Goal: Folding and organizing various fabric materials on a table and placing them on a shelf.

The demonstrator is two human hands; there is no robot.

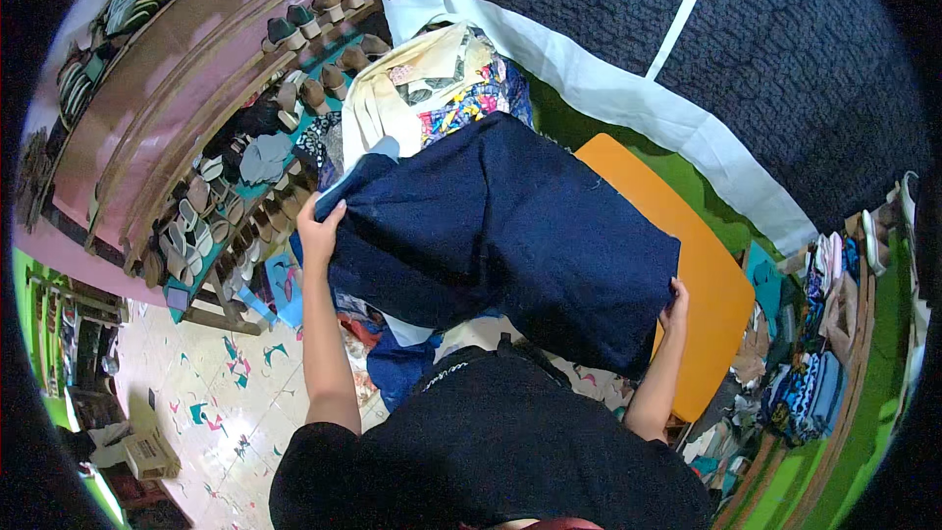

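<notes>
My right grip (674, 306) is closed on one edge of the dark blue cloth (432, 236), my left grip (319, 234) pinching its far end; it's spread between them, not yet set down, partly hiding the orange worktop (711, 304), a fabric heap (378, 118) beyond.

Shoe racks (201, 142) stand left of the cloth (549, 226), a board (708, 304) right, fabrics (383, 108) beyond.

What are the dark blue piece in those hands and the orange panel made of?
Dark blue piece: matte cloth, possibly denim, judging by its indigo tone and soft folds. Orange panel: smooth, perhaps plastic or laminated wood; its flat, even colour leaves that open.
</notes>
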